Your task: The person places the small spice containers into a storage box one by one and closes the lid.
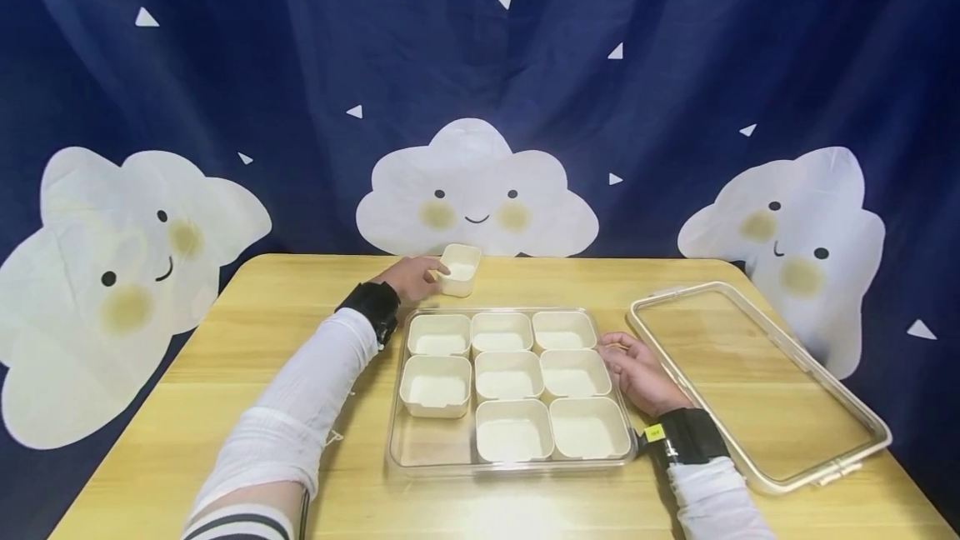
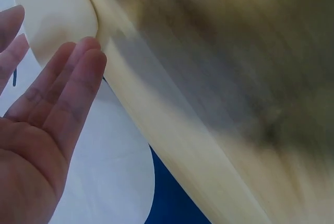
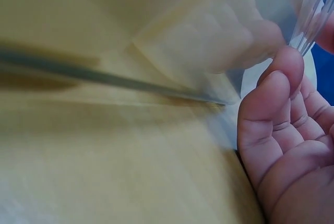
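At the far edge of the table, my left hand (image 1: 415, 277) touches a small cream cup (image 1: 459, 270) from its left side. In the left wrist view its fingers reach out fairly straight, their tips overlapping the cup's wall (image 2: 60, 12). A clear shallow box (image 1: 432, 447) stands in the middle, holding several cream cups in rows; its front left spot has none. The left cup of the middle row (image 1: 436, 386) sits higher than its neighbours. My right hand (image 1: 637, 373) pinches the box's right wall (image 3: 308, 23), fingers outside and thumb over the rim.
A clear lid (image 1: 757, 382) with a cream frame lies slanted on the right of the wooden table (image 1: 247, 357), close by the right forearm. Behind the table hangs a dark blue curtain (image 1: 480, 65) with cloud shapes.
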### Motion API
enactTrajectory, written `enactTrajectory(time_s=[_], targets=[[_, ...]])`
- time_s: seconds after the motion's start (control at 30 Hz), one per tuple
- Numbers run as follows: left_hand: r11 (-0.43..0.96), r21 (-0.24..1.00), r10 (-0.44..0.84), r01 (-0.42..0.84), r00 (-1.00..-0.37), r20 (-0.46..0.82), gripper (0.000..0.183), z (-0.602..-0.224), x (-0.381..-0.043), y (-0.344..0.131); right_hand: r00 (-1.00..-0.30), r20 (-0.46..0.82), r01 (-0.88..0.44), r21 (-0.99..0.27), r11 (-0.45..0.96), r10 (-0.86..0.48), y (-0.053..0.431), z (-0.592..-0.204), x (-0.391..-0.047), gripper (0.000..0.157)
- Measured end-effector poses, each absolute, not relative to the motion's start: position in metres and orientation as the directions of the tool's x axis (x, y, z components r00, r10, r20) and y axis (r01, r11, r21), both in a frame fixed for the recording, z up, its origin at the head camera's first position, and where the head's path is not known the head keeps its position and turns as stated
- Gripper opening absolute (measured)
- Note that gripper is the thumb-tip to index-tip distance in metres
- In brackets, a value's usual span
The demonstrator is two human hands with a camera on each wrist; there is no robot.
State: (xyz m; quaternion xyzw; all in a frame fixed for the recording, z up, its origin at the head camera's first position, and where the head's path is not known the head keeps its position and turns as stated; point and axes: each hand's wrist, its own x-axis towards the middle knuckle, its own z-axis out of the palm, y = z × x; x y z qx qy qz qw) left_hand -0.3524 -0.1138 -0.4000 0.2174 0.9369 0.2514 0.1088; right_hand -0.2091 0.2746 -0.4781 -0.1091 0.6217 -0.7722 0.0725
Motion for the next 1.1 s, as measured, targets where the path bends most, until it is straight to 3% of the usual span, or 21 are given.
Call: enactTrajectory(time_s=[0.27,1.1], targets=[[0.795,0.49,0.424,0.359,-0.905,-0.025,0.01,-0.408,-0.352,-0.112,-0.964,0.064,-0.007,-0.977,-0.215,-0.259,0.273,-0.478,-0.209,0.012],[0.742,0.572,0.369,0.349,-0.925,0.086,0.013,-0.412,-0.353,-0.121,-0.969,0.074,-0.023,-0.977,-0.213,-0.235,0.275,-0.478,-0.211,0.01]])
